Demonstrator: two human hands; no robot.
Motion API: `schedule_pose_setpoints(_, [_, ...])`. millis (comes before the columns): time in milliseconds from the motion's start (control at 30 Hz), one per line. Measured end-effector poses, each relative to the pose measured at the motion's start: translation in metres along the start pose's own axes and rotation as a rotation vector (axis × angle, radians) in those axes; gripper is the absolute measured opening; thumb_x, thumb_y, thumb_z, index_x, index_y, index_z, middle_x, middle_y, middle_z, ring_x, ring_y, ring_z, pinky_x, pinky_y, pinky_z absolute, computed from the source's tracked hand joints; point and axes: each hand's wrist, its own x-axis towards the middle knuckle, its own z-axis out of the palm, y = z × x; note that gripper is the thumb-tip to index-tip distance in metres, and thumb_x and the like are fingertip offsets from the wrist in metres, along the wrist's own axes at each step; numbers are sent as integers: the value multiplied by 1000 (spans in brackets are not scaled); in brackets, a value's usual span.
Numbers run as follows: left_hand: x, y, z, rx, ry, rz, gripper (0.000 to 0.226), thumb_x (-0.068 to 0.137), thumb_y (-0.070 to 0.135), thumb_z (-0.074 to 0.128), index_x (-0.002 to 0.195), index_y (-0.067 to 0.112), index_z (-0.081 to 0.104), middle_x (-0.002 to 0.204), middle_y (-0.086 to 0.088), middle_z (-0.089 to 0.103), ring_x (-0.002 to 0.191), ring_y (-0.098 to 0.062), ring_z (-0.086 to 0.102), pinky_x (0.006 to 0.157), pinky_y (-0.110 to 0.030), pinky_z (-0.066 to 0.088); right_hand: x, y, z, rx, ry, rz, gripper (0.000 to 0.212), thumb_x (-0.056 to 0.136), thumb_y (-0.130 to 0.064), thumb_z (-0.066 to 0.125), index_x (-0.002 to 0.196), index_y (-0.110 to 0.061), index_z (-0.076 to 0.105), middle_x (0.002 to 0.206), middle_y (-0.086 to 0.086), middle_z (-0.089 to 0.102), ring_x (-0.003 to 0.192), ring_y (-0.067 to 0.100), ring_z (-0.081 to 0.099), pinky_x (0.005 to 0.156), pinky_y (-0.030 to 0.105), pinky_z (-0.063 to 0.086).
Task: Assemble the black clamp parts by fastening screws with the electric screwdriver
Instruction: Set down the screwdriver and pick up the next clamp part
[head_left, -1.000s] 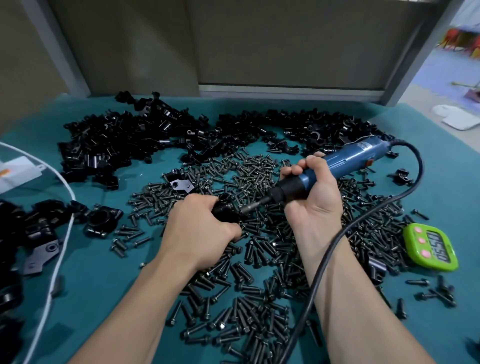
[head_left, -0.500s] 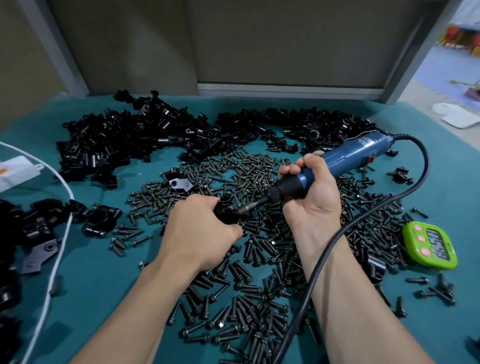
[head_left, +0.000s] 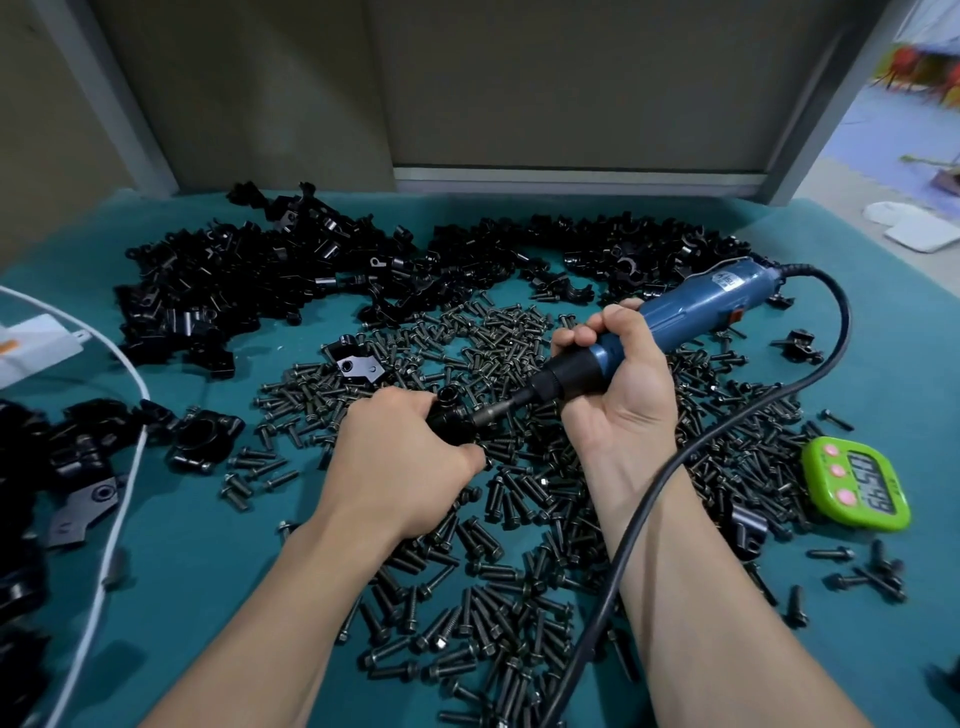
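The teal-covered table (head_left: 171, 582) took up most of what I could see, with grey partition panels (head_left: 571, 88) standing behind it. Along its far side lay a broad heap of black clamp parts (head_left: 249, 280). Nearer, a wide scatter of dark screws (head_left: 493, 613) covered the middle of the table beneath both forearms. A white cable (head_left: 122, 499) curved down the left side past more black pieces, and one lone clamp (head_left: 205, 434) sat between that cable and the screws.

The right hand (head_left: 618, 400) had its grip closed tight around the blue electric screwdriver (head_left: 696, 306), fingers curled about the black nose end. The tool slanted down toward the left, and its black cord (head_left: 660, 488) looped off the rear and ran back along the right forearm.

The left hand (head_left: 400, 467), knuckles up, had its grip closed round a black clamp part (head_left: 451, 415), held just above the screws at the centre of the table. The fist hid most of that part. The screwdriver's bit (head_left: 498, 410) met the part on its right side.

A green timer (head_left: 857, 491) lay near the right edge, beside a few stray screws.
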Motion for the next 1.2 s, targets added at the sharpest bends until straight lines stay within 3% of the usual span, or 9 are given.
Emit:
schedule_pose_setpoints(467, [-3,5,-1,133,0,14,28,78,29,82,68,17,58,51,1,57,29,-7,44,29,-19,27,-1,2,0,-14,-9,-16,28,96,10,49,96,-17,54,66,3,54,50,14,50,56,29,51])
schedule_pose_setpoints(600, [-3,7,-1,130,-4,18,28,78,27,81,68,17,58,51,1,57,31,-1,47,28,-19,26,-1,1,0,-13,-15,-16,28,96,10,49,96,-17,54,66,3,54,50,14,50,56,29,51])
schedule_pose_setpoints(1200, [-3,3,-1,55,-14,18,25,78,23,81,69,13,60,53,-1,58,30,-8,46,30,-20,31,-5,1,5,-9,-89,-7,29,96,11,47,100,-17,55,66,3,54,50,14,49,57,30,51])
